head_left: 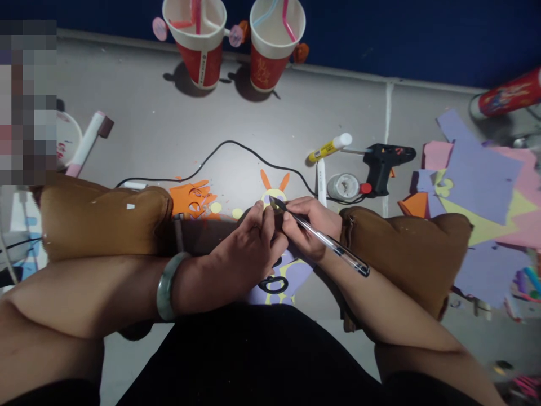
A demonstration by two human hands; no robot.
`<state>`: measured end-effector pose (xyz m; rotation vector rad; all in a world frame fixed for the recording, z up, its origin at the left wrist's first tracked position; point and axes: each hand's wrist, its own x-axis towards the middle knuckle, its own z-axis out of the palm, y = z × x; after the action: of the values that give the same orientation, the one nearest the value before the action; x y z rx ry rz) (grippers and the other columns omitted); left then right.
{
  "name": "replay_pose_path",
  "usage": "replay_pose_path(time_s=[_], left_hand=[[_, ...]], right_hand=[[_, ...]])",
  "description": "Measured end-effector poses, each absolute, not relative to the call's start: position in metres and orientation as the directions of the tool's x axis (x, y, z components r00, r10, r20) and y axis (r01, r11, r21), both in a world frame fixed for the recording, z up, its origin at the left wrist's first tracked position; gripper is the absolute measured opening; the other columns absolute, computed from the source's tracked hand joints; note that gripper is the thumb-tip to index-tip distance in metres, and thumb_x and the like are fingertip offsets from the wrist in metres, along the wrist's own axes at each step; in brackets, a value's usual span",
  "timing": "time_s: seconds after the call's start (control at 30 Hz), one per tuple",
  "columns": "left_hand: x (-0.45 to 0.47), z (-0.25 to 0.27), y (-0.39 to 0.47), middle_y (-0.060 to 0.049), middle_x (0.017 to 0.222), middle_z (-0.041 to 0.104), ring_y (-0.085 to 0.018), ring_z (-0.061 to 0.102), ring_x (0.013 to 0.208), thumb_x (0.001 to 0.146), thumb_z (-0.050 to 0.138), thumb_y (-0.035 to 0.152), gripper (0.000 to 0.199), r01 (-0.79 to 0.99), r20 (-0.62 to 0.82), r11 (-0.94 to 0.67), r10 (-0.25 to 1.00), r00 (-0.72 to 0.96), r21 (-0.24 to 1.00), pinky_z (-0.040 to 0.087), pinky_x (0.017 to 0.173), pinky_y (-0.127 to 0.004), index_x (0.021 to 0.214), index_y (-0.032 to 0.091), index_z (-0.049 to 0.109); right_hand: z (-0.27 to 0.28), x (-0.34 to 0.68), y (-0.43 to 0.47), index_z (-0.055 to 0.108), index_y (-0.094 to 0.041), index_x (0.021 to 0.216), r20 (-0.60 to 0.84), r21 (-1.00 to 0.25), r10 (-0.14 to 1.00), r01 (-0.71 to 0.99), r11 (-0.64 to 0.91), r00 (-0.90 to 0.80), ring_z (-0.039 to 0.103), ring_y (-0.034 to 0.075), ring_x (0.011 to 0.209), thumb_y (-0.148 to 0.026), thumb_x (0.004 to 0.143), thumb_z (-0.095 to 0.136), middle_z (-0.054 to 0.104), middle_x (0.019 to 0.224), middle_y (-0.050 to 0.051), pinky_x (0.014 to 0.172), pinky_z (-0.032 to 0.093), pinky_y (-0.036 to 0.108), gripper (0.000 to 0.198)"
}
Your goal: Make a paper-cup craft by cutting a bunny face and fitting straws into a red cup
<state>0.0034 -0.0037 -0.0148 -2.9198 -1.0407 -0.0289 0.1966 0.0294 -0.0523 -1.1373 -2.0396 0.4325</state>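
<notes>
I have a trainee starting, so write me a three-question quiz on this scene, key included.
1. Multiple choice: what is in the right hand?
A) a ruler
B) a pen
C) a spoon

2. True or false: in the picture, the black glue gun lies farther right than both red-and-white cups with straws.

3. Fill in the colour: the paper piece at the pen's tip has two ____ ear-like strips on top.

Key: 1. B; 2. true; 3. orange.
</notes>
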Motion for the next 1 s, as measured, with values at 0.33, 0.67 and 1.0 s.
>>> replay_pose_path(time_s=[0.33, 0.67, 1.0], left_hand=[[0.0034, -0.0126, -0.0019, -0.032, 0.142, 0.062, -0.039, 0.063, 0.132, 0.097, 0.063, 0.041, 0.056, 0.634, 0.013, -0.773, 0.634, 0.773, -0.018, 0.04, 0.119, -0.051, 0.136, 0.002, 0.058], [0.0033, -0.0115, -0.0013, -0.033, 0.144, 0.059, -0.041, 0.061, 0.135, 0.097, 0.063, 0.042, 0.059, 0.634, -0.018, -0.773, 0.634, 0.773, 0.021, 0.04, 0.12, -0.053, 0.139, 0.0, 0.056], [0.0041, -0.0121, -0.0013, -0.035, 0.142, 0.06, -0.041, 0.063, 0.133, 0.096, 0.063, 0.04, 0.058, 0.631, 0.004, -0.776, 0.631, 0.776, 0.004, 0.041, 0.121, -0.052, 0.137, -0.001, 0.056]], right_hand=[[-0.0533, 0.1966, 0.0303, 0.062, -0.025, 0.1, 0.444, -0.602, 0.836, 0.583, 0.546, -0.323, 0.077, 0.019, 0.082, -0.018, 0.09, 0.066, 0.077, 0.092, 0.003, 0.07, 0.063, 0.029, 0.013], [-0.0526, 0.1983, 0.0294, 0.063, -0.025, 0.101, 0.428, -0.612, 0.85, 0.595, 0.522, -0.305, 0.076, 0.02, 0.083, -0.015, 0.087, 0.067, 0.077, 0.093, 0.003, 0.071, 0.062, 0.029, 0.018], [-0.0543, 0.1989, 0.0297, 0.06, -0.025, 0.1, 0.455, -0.6, 0.833, 0.583, 0.548, -0.315, 0.077, 0.019, 0.084, -0.017, 0.088, 0.066, 0.076, 0.091, 0.002, 0.068, 0.061, 0.028, 0.015]])
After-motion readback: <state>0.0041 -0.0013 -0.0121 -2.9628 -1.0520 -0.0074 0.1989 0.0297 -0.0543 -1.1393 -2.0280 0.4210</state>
